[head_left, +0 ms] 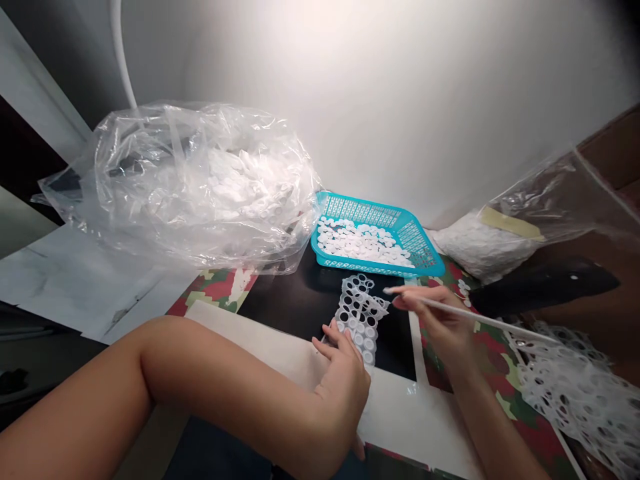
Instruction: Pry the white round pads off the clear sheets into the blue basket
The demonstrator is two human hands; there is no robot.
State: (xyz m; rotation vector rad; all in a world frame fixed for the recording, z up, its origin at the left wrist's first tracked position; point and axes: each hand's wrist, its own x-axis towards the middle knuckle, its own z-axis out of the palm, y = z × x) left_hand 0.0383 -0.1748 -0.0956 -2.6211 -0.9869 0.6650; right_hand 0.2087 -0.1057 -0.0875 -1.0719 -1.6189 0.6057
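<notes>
A strip of translucent white plastic sheet (357, 310) lies on a black surface. Round white discs sit in its nearer part, while the far part has open holes and a raised, torn-looking flap. My left hand (347, 370) rests on the near end of the strip, fingers stretched out and slightly apart. To the right of the strip, my right hand (445, 323) pinches a thin white stick (487, 320), which slants back over the hand toward the lower right. Just beyond the strip stands a turquoise basket (427, 267) with many loose white discs (363, 243) in it.
A large clear plastic bag (200, 187) with white contents sits at the back left. Another bag of white pieces (493, 247) is at the right, near a dark elongated object (545, 283). Perforated sheet scraps (580, 387) pile up at the lower right. A wall rises behind.
</notes>
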